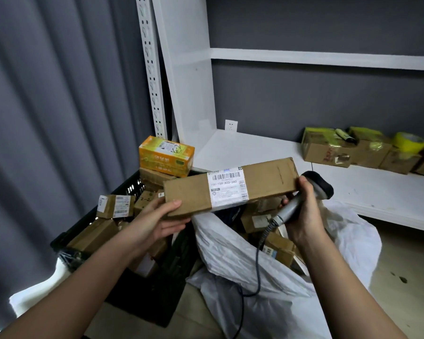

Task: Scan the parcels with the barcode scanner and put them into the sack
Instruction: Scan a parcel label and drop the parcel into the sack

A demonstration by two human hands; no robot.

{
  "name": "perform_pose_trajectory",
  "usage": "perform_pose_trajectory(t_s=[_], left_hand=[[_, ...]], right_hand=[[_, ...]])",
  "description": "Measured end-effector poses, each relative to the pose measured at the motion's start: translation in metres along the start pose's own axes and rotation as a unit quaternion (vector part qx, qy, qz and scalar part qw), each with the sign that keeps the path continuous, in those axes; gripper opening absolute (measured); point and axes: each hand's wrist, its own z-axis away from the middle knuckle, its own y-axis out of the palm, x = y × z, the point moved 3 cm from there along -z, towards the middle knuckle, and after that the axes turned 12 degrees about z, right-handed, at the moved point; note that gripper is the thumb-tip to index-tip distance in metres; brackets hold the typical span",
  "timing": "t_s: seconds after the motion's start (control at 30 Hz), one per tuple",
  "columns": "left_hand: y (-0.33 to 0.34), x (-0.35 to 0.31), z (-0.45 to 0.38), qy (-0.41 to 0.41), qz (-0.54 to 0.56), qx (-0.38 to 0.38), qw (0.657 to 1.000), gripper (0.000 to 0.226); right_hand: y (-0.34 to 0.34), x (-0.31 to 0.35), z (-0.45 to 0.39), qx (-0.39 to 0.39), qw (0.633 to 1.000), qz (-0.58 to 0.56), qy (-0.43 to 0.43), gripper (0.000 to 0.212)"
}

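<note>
Two hands are engaged over the white sack (pixel 267 260), which is taken as the reference for all positions. The left hand (pixel 154 221) grips the near-left end of a long brown parcel (pixel 230 185), thumb on top and fingers curled beneath, holding it roughly level just above the sack's open mouth. Its white shipping label (pixel 227 189) faces up, barcode exposed. The right hand (pixel 304 211) is wrapped around the handle of the barcode scanner (pixel 311 192), its thumb and fingertips also touching the parcel's right end; the scanner head sits beyond that end, pointing away from the label as far as can be judged. A coiled cable (pixel 258 255) runs from the handle down across the sack. Inside the sack several brown boxes (pixel 277 248) are visible, so part of the work appears complete. To the left of the sack stands a black crate (pixel 123 192) holding many parcels, among them a small labelled box (pixel 116 206) and, at the far end, an orange carton (pixel 167 155); these appear to be outstanding. Beyond and to the right of the sack, on a white shelf (pixel 255 148), sit taped cartons (pixel 328 150) and a roll of yellow tape (pixel 409 141). Whether the held parcel has been scanned cannot be determined. Assessment: the task is mid-course, with this parcel to be deposited and the crate's contents remaining.
</note>
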Motion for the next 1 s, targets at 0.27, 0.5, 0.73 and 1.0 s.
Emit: perform_pose_trajectory(t_s=[0.27, 0.5, 0.73, 1.0], left_hand=[[-0.025, -0.006, -0.013, 0.092, 0.026, -0.120, 0.988, 0.043], [-0.028, -0.007, -0.025, 0.114, 0.054, -0.174, 0.977, 0.048], [-0.022, -0.001, -0.035, 0.109, 0.049, -0.163, 0.979, 0.054], [-0.017, 0.001, -0.037, 0.090, 0.082, -0.139, 0.983, 0.042]], right_hand=[[0.001, 0.012, 0.040, 0.184, 0.946, 0.266, -0.027, 0.021], [0.010, -0.006, 0.071, 0.270, 0.915, 0.300, 0.003, 0.027], [0.013, -0.005, 0.065, 0.258, 0.918, 0.301, -0.009, 0.029], [0.016, 0.000, 0.064, 0.252, 0.924, 0.288, -0.005, 0.030]])
